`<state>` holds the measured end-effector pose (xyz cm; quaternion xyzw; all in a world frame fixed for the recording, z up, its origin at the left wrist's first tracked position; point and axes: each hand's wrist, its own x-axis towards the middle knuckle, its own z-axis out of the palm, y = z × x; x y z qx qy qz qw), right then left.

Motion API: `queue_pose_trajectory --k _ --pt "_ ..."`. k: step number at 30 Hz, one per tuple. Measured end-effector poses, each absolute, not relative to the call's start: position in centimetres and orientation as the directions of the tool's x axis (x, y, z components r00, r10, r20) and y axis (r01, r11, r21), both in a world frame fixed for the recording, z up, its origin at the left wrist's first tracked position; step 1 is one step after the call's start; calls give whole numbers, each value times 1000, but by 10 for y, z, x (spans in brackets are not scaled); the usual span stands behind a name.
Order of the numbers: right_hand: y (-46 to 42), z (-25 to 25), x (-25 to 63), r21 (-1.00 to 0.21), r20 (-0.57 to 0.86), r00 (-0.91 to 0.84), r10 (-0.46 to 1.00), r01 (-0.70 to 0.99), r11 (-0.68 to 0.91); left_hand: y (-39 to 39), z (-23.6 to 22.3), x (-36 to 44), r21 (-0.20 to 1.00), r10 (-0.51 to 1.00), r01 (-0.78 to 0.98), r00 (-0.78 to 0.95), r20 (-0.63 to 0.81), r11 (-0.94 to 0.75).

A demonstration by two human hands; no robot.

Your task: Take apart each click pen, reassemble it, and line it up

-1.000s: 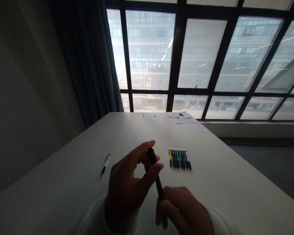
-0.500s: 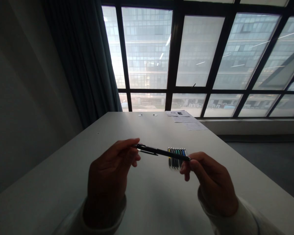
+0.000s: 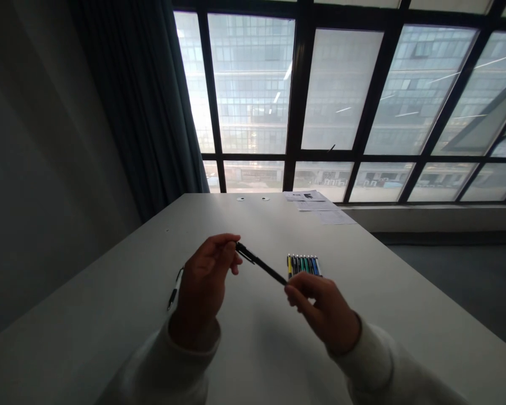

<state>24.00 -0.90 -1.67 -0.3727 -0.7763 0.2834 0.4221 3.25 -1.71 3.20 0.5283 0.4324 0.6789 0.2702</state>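
Note:
A black retractable pen (image 3: pixel 261 265) is held between my two hands, slanting down to the right above the white table (image 3: pixel 253 360). My left hand (image 3: pixel 204 287) pinches its clip end with the fingertips. My right hand (image 3: pixel 322 312) grips the tip end, which is hidden by my fingers. A row of several colored pens (image 3: pixel 304 265) lies side by side just beyond my right hand. To the left of my left hand lies a single black-and-white pen (image 3: pixel 175 289).
Loose papers (image 3: pixel 320 201) lie at the far end of the table, near several small round white discs (image 3: pixel 252 198). A large dark-framed window (image 3: pixel 320 95) stands behind the table, with a dark curtain (image 3: pixel 135 95) at its left. Grey floor (image 3: pixel 459 281) shows to the right.
The black pen has tilted from nearly level to a steeper diagonal, its right end dropping. My hands have drawn closer together, and the single pen on the left shows again.

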Motion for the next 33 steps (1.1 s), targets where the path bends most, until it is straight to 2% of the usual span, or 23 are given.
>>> queue_pose_trajectory --k 3,6,9,13,16,20,27,33 --pt "-7 -51 217 -618 475 -449 757 442 650 9 4 32 907 871 65 -259 417 -415" --pt "-3 -84 204 -562 449 -457 767 523 641 32 -37 40 934 918 173 -195 344 -313" --pt "8 -107 201 -535 372 -356 857 672 511 50 -82 53 924 963 329 -113 245 -196" --pt "24 -120 201 -453 171 -246 954 840 298 68 -122 68 869 998 493 -23 53 -35" --pt "33 -119 200 -380 72 -188 980 903 201 80 -129 76 854 1000 520 10 16 -19" --pt "47 -117 199 -289 38 -132 990 947 138 100 -127 87 816 999 577 -18 49 -30" --pt "58 -117 198 -264 33 -105 994 958 110 120 -126 101 774 997 632 -12 73 -49" --pt "57 -121 198 -247 49 -152 987 956 159 126 -125 104 766 997 640 -16 79 -51"
